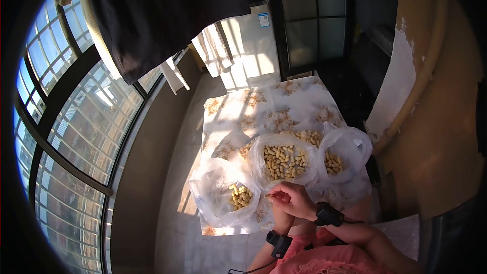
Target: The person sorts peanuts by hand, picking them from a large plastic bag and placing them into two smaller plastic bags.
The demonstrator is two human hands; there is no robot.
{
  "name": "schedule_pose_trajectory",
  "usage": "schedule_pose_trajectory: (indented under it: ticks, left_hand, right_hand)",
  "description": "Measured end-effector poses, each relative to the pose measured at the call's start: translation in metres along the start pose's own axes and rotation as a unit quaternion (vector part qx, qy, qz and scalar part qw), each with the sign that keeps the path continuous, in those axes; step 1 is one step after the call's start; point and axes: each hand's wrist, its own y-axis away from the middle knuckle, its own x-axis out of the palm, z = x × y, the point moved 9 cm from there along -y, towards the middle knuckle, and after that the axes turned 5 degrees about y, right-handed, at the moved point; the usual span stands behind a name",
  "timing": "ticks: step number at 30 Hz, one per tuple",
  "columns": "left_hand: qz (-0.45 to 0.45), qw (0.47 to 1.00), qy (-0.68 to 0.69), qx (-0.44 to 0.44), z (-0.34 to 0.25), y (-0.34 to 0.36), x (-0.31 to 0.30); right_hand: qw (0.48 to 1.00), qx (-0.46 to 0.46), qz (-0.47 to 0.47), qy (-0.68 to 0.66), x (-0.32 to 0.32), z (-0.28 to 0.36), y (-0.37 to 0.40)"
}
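My right hand [297, 199] is closed in a pinch, its fingertips meeting those of my left hand [282, 217] above the table's near edge. A small tan thing that looks like a peanut [268, 196] pokes out at the joined fingertips. My left hand is curled and partly covered by the right, so its grip is hard to see. Just left of the hands, a clear plastic bag [207, 193] holds a small heap of peanuts [239, 196]. Beyond them lies an open bag [257, 158] with many peanuts [284, 161]. On the right, another bag [355, 147] contains peanuts [334, 163].
The table has a flowered cloth [284, 99], with loose peanuts [308, 137] behind the middle bag. Dark clothes [162, 15] hang overhead at left, near a barred window [91, 127]. A wall with a pipe [421, 86] stands at right. Both wrists wear black straps [328, 214].
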Motion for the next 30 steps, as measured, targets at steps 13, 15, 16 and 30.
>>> schedule_pose_trajectory:
  ticks: [13, 15, 16, 30]
  left_hand:
    - [0.077, 0.953, -0.268, 0.123, -0.029, 0.006, 0.004]
    - [0.080, 0.948, -0.279, 0.130, -0.030, 0.005, 0.005]
    - [0.082, 0.947, -0.283, 0.131, -0.029, 0.006, 0.004]
    - [0.051, 0.971, -0.203, 0.115, -0.034, 0.001, 0.003]
  right_hand:
    - [0.984, -0.137, 0.060, 0.099, 0.071, 0.023, -0.025]
    - [0.990, -0.110, 0.014, 0.085, 0.047, 0.022, -0.021]
    - [0.990, -0.109, 0.013, 0.088, 0.037, 0.020, -0.018]
    - [0.994, 0.031, -0.015, 0.104, -0.033, -0.054, 0.052]
